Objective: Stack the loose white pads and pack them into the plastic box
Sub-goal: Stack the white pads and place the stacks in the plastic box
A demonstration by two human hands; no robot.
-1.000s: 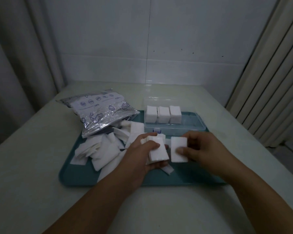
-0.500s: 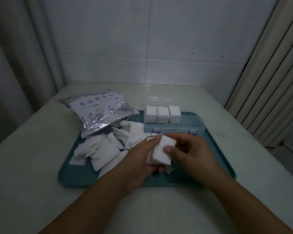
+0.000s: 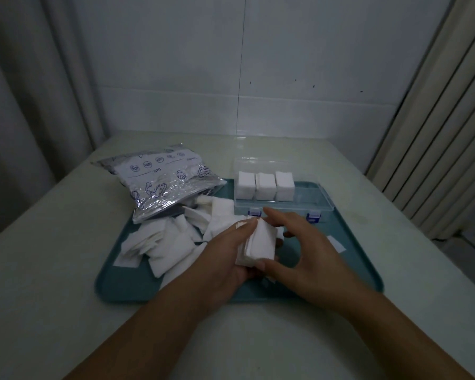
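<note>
A: What are the hands doing?

B: The left hand [image 3: 225, 259] grips a stack of white pads [image 3: 258, 244], fingers curled up its far side and thumb under its near edge. The right hand [image 3: 305, 250] closes on the same stack from the other side: its thumb presses the near lower corner, its forefinger reaches over the top toward the far edge, and the other fingers curl behind the stack.

A: So both are holding it?

B: Yes, the stack sits pinched between them, lifted a little above the teal tray [image 3: 362, 259].

A: Where is the plastic box?

B: The plastic box [image 3: 307, 204] stands just beyond the hands, on the far part of the tray, lid open and leaning back. Three packed stacks [image 3: 265, 185] fill its left end, side by side; the right end of the box shows bare bottom.

A: And the loose ones?

B: A heap of loose pads [image 3: 170, 242] lies to the left of the left hand, on the tray. One single pad [image 3: 336, 243] lies flat to the right of the right hand.

A: Anything else?

B: A silver printed bag [image 3: 162, 179] rests beyond the heap, half on the tray's far left corner and half on the pale worktop [image 3: 52, 270].
</note>
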